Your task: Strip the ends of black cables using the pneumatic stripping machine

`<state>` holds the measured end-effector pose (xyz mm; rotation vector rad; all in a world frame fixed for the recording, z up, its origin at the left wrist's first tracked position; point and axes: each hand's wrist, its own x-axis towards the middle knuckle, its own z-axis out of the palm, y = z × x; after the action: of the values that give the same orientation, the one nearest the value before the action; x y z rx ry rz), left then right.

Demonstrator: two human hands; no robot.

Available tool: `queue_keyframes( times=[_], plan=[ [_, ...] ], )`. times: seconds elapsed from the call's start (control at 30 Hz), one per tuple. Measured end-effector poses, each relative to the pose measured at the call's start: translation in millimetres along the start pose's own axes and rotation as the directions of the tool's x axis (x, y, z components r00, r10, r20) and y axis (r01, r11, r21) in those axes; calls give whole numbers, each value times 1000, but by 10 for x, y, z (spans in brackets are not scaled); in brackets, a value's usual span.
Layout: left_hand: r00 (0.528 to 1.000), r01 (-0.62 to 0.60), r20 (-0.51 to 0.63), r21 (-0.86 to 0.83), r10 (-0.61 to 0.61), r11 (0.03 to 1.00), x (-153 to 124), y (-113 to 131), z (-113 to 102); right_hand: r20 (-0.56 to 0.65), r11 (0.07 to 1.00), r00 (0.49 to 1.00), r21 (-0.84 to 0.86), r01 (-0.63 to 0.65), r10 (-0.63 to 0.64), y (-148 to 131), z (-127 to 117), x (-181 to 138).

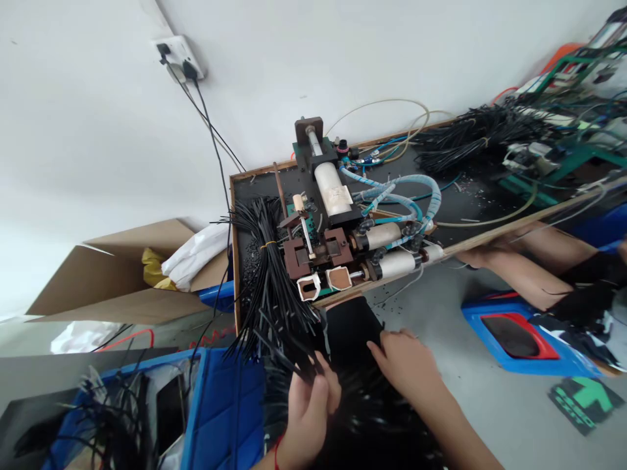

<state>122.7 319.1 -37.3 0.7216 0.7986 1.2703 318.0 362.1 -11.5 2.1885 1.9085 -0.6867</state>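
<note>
My left hand [313,401] is closed around several black cables [281,339], whose ends fan out up and to the left. To its right, my right hand [406,362] is held above my lap with thumb and fingers pinched. A short black tip sticks up from those fingers and looks like a cable end. Just beyond my hands stands a pneumatic machine [333,189] with brown metal jaws [318,253] at its front. Left of the jaws, a bundle of black cables [267,245], tied with a yellow band, hangs over the bench edge. Dark, blurred cables lie across my lap.
A blue crate [198,398] with cables and a phone stands at lower left. Behind it is an open cardboard box [102,274]. The wooden bench edge [490,240] runs right, past another cable pile [470,134]. A co-worker's arm or leg [533,261] and a blue stool [519,339] are at right.
</note>
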Motion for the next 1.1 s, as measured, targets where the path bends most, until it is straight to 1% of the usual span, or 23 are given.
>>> queue_keyframes(
  times=[0.07,0.1,0.13,0.17,0.2,0.23,0.27,0.3,0.33,0.4,0.47,0.5,0.53,0.6,0.67,0.7,0.77,0.8,0.83,0.9,0.93,1.0,1.1],
  plan=[
    [999,14,-53,33,-12,999,51,-47,29,-183,999,983,12,-29,31,42,-64,-21],
    [997,21,-73,41,-18,999,76,-58,48,-332,999,943,36,-8,19,14,-109,-45],
    [996,27,-85,45,-23,999,101,-58,70,-488,997,873,60,43,-8,-44,-159,-77],
    [996,32,-90,46,-28,998,125,-50,94,-624,990,780,75,118,-46,-124,-211,-115],
    [995,34,-92,46,-29,998,148,-36,117,-719,976,689,76,203,-88,-216,-263,-153],
    [995,36,-97,48,-31,998,169,-17,141,-765,958,630,66,278,-131,-309,-310,-184],
    [995,35,-100,50,-30,998,187,4,163,-784,943,600,61,328,-159,-392,-350,-204],
    [994,32,-103,52,-27,998,203,25,183,-782,934,599,62,351,-173,-457,-378,-207],
    [994,28,-109,51,-23,998,215,43,200,-762,935,624,71,347,-174,-497,-394,-192],
    [992,32,-123,37,-27,999,224,70,225,-649,955,740,67,289,-178,-496,-388,-115],
    [990,49,-134,21,-46,999,216,83,235,-407,975,891,1,223,-204,-409,-347,-5],
    [989,59,-133,16,-56,998,207,86,236,-269,978,940,-40,205,-208,-348,-321,49],
    [989,67,-132,15,-65,998,196,86,235,-155,979,968,-73,189,-199,-286,-295,97],
    [989,76,-125,13,-74,997,176,85,228,-34,982,985,-99,163,-167,-183,-258,159],
    [989,86,-121,6,-85,996,165,81,218,-31,986,989,-89,144,-147,-136,-264,168],
    [988,91,-123,3,-90,996,164,78,212,-80,990,987,-50,133,-136,-138,-286,154],
    [987,95,-134,8,-93,995,173,70,197,-265,973,954,144,179,-137,-191,-368,96],
    [986,93,-143,15,-90,996,181,64,188,-354,922,923,285,262,-153,-236,-421,59],
    [986,88,-146,21,-84,996,190,58,179,-414,824,891,428,371,-186,-291,-474,23],
    [988,56,-145,13,-53,998,208,47,161,-436,533,842,652,539,-318,-413,-558,-27],
    [989,40,-144,2,-39,999,215,44,154,-416,392,824,735,554,-384,-475,-577,-36],
    [986,21,-163,-21,-24,1000,224,48,151,-359,175,826,866,468,-434,-593,-553,-15],
    [980,-27,-200,-33,20,999,226,82,182,-226,-100,879,974,202,-419,-728,-396,71]
  ],
)
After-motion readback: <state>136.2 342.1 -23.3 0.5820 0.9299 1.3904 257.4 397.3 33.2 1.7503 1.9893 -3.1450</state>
